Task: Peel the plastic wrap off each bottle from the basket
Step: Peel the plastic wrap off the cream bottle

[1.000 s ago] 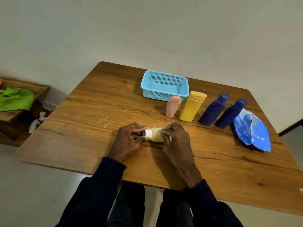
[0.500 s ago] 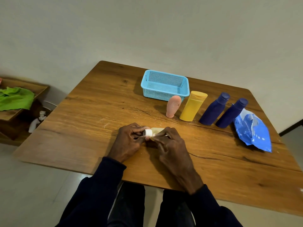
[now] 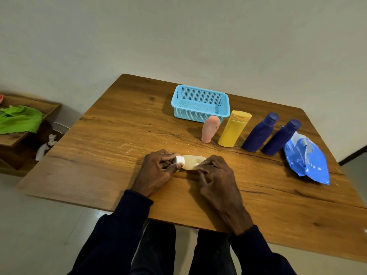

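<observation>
A small cream bottle [image 3: 191,163] with a white cap lies on its side near the front of the wooden table [image 3: 111,139]. My left hand [image 3: 156,171] grips its cap end. My right hand [image 3: 216,175] pinches at the bottle's other end, covering it. Whether wrap is on it is unclear. Behind stands the empty light-blue basket [image 3: 200,104]. In a row in front of it stand a pink bottle [image 3: 211,129], a yellow bottle [image 3: 234,129] and two dark blue bottles [image 3: 260,132] [image 3: 281,137].
Crumpled blue plastic wrap [image 3: 306,159] lies at the right, beside the blue bottles. To the left of the table, lower down, a wooden shelf [image 3: 29,108] carries a green cloth [image 3: 18,119]. A pale wall runs close behind the table.
My right hand's fingers have shifted along the cream bottle, which has turned slightly between my hands and now shows more of its body. Nothing else on the table has moved.
</observation>
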